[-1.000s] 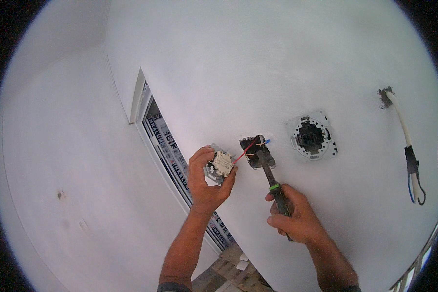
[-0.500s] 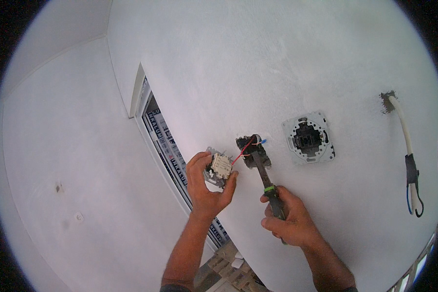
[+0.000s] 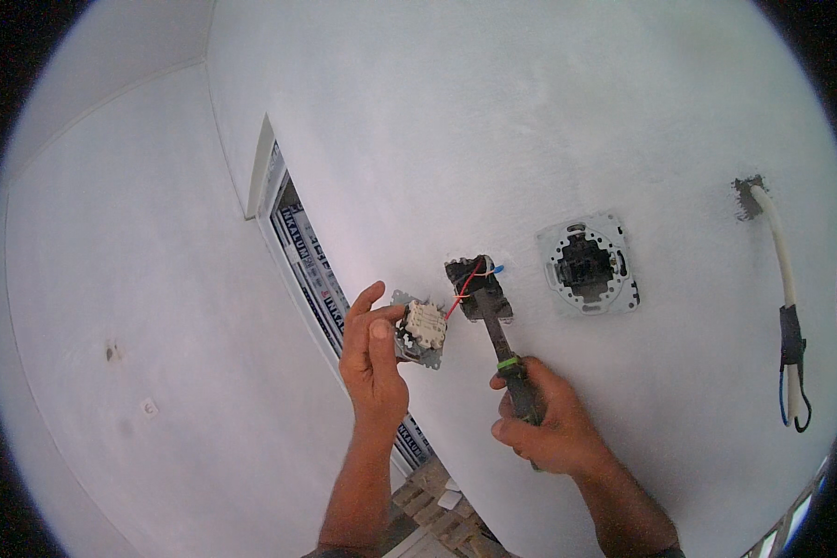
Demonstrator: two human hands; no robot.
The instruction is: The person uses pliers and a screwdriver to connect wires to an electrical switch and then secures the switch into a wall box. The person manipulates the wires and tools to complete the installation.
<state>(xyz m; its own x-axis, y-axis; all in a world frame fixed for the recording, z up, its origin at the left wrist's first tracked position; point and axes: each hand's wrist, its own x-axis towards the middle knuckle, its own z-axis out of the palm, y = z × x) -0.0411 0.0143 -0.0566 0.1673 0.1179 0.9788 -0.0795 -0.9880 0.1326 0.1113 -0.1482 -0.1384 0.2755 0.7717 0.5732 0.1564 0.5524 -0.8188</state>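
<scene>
Left hand (image 3: 374, 374), fingers partly spread, touches one metal-framed switch mechanism (image 3: 426, 325), grip unclear; right hand (image 3: 560, 428) clamps fingers round one flat-bladed tool (image 3: 508, 364).

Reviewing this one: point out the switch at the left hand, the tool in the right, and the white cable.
Switch (image 3: 426, 325): head view, on its cream block.
Tool (image 3: 508, 364): head view, on its green ring.
White cable (image 3: 786, 279): head view, on its sheath.

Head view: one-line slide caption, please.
Right hand holds a green-banded tool at an open wall box; left hand at a cream-backed module.
</scene>
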